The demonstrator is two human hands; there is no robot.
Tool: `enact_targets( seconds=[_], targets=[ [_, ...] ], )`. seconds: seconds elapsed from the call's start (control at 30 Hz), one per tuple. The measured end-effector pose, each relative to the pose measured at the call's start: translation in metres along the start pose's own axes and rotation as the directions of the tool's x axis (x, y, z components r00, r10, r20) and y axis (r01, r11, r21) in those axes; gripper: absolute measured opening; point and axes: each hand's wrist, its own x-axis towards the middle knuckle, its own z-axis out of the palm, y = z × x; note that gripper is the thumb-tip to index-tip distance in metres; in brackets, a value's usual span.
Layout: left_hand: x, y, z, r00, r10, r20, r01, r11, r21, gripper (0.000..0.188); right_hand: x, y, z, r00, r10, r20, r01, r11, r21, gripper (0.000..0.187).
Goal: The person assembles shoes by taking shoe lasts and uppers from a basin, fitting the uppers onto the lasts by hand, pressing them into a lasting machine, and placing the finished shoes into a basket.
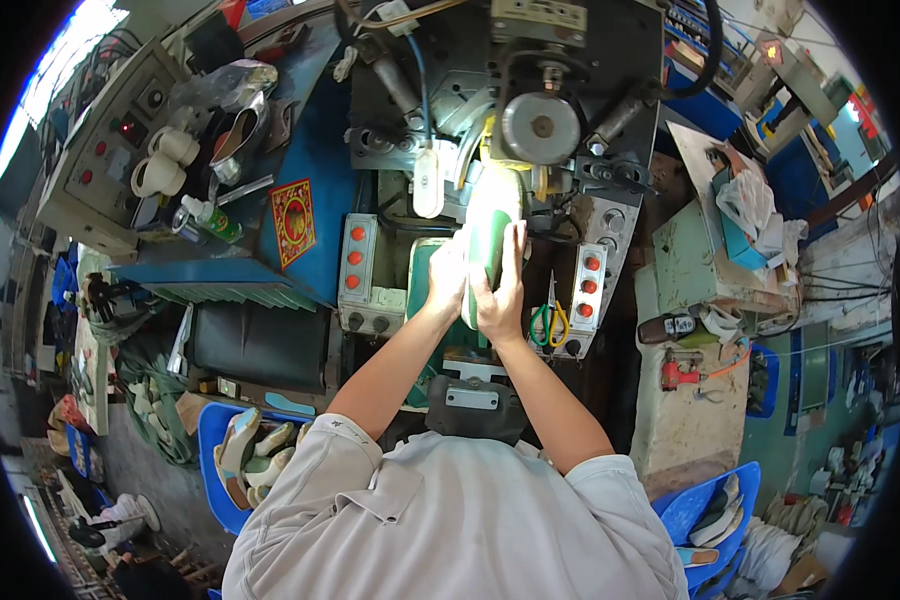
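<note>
Under a bright light in the middle, a shoe on its last, pale with a green sole side [487, 245], points away from me. Its far end meets the machine head [541, 128], and glare washes out the detail there. My left hand [449, 274] presses along the shoe's left side. From the right, my right hand [502, 290] grips it, thumb along the surface and fingers extended upward. Both hands are closed around the shoe. Scissors [550, 318] with green and yellow handles lie beside my right hand.
Button boxes with red buttons flank the work spot, one left [357, 262] and one right [590, 285]. Blue bins of shoes stand at lower left [210, 470] and lower right [747, 490]. A blue cabinet [320, 200] and a control panel [110, 150] are to the left.
</note>
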Motion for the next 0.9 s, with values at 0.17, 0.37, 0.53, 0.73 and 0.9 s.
enact_targets(
  seconds=[0.17, 0.37, 0.53, 0.73, 0.9],
  targets=[
    [0.005, 0.000, 0.001, 0.997, 0.034, -0.075, -0.032, 0.999, 0.029, 0.040, 0.005, -0.006, -0.003, 0.999, -0.022, 0.032, 0.023, 1.000, -0.020, 0.085],
    [0.000, 0.016, 0.003, 0.998, -0.055, -0.040, 0.061, 0.985, 0.158, 0.034, 0.022, -0.022, -0.064, 0.933, 0.213, 0.291, -0.232, 0.972, 0.032, 0.075],
    [0.016, -0.016, -0.024, 0.996, -0.075, 0.048, 0.079, 0.994, -0.080, 0.023, -0.045, -0.015, -0.137, 0.904, 0.383, 0.192, -0.424, 0.862, 0.278, 0.067],
    [0.011, 0.025, -0.068, 0.984, -0.103, 0.145, 0.061, 0.961, 0.268, 0.039, -0.197, 0.034, -0.292, 0.792, 0.501, -0.348, -0.573, 0.807, -0.143, 0.039],
    [-0.023, 0.049, -0.040, 0.998, 0.037, 0.044, -0.057, 0.763, 0.644, 0.063, -0.343, 0.041, -0.451, 0.281, 0.380, -0.881, -0.952, 0.226, -0.206, 0.098]
  ],
)
